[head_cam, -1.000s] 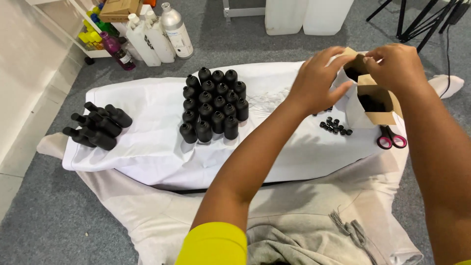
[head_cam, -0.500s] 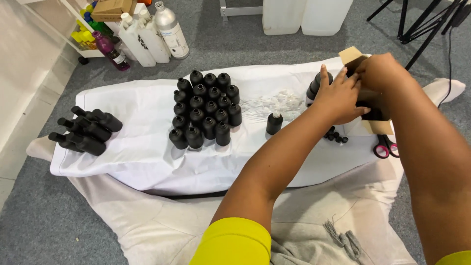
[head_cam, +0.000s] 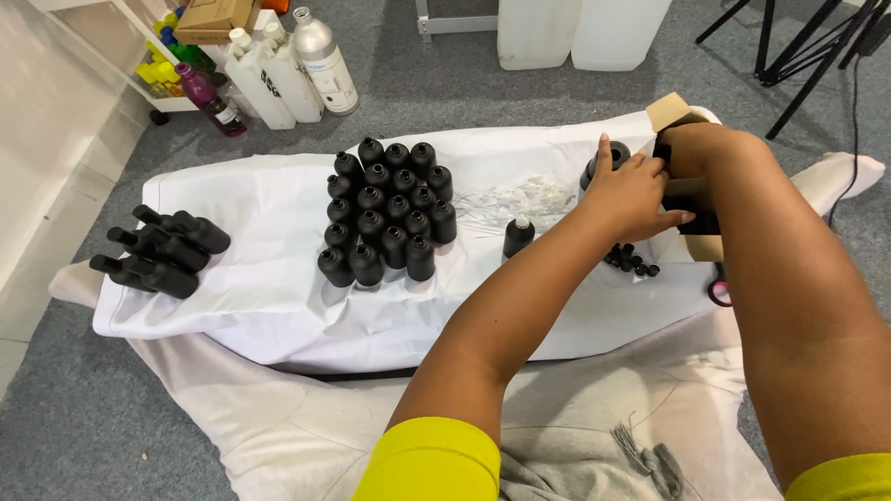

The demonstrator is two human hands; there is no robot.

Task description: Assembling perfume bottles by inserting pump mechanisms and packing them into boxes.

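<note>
On the white cloth (head_cam: 278,278), capped black bottles lie piled at the far left (head_cam: 162,246); a standing cluster (head_cam: 385,209) fills the middle, with one lone bottle (head_cam: 518,236) beside it. The left hand (head_cam: 631,195), fingers (head_cam: 608,153) loosely spread, presses a black bottle (head_cam: 614,156) at the cardboard box (head_cam: 670,111). The right hand (head_cam: 691,148) reaches into the box, fingers hidden, so I cannot tell their grip. Loose black caps (head_cam: 631,260) lie beneath.

bare cloth (head_cam: 260,278) between bottle cluster (head_cam: 390,211), lying bottles (head_cam: 162,246)

We record even, bright overhead light, soft short shadows beside the black bottles (head_cam: 390,209) on the white cloth (head_cam: 260,278), sharp focus, mild wide-angle edge bending.
</note>
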